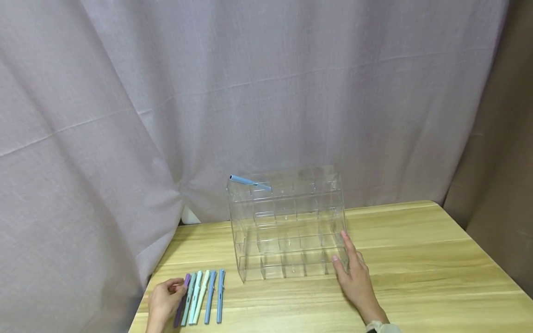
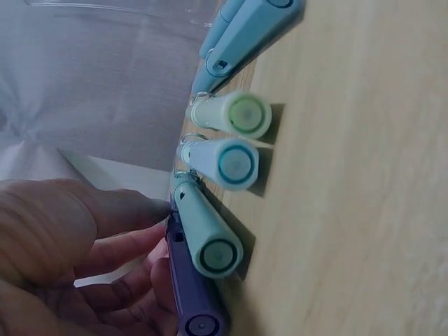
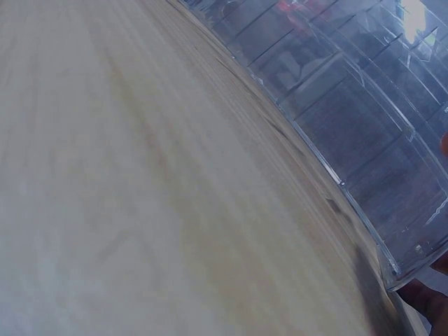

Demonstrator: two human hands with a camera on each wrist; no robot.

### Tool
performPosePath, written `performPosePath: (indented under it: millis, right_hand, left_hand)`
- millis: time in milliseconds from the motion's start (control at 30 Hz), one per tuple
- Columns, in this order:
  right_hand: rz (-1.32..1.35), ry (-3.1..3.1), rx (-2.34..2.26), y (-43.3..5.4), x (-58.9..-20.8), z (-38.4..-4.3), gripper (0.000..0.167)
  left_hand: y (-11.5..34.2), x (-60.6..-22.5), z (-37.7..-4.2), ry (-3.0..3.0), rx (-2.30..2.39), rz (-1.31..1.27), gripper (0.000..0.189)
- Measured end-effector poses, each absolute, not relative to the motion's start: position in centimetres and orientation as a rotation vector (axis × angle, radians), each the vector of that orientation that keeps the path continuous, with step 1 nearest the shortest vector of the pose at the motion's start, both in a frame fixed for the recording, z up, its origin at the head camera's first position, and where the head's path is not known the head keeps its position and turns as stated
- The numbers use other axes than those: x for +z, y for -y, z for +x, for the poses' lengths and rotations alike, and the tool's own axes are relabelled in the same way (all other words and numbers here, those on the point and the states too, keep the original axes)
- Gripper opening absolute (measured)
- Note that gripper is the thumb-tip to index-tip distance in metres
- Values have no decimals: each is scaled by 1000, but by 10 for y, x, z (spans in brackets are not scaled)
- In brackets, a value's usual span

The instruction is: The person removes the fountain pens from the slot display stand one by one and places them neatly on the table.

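Note:
My left hand (image 1: 163, 303) pinches the purple pen (image 2: 190, 287) between thumb and fingers, at the left end of a row of capped pens. Beside it lie a grey-green pen (image 1: 188, 300), a pale blue-green pen (image 1: 195, 297), a pale green pen (image 1: 201, 297) and two blue pens (image 1: 210, 297). A clear tiered display rack (image 1: 287, 245) stands in the middle of the table. At its right side, my right hand (image 1: 356, 280) touches the rack with fingers fairly straight and thumb near the front edge. Another blue pen (image 1: 245, 181) lies slanted on the top tier, at the left.
The wood-grain table (image 1: 420, 277) ends at a back edge close behind the rack. A grey curtain (image 1: 266, 92) hangs beyond it, and a brown cloth (image 1: 499, 152) hangs at the right. Thin clear dividers split each tier of the rack.

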State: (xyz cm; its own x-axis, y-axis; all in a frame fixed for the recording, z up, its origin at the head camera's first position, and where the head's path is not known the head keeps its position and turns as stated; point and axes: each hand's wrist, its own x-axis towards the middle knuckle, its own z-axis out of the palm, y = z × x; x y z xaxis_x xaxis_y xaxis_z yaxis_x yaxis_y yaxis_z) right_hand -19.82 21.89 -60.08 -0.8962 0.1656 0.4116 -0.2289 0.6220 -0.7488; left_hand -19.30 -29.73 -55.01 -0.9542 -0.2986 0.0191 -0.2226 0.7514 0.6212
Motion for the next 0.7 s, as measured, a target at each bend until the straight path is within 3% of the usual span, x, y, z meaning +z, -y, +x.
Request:
performPosePath:
  millis: [333, 700]
  right_hand:
    - [53, 2409, 1188, -220, -603, -196, 79]
    - [92, 2396, 1187, -219, -600, -199, 79]
  left_hand:
    - [280, -536, -203, 2767, -973, 378, 36]
    - [195, -484, -266, 2152, -1356, -72, 35]
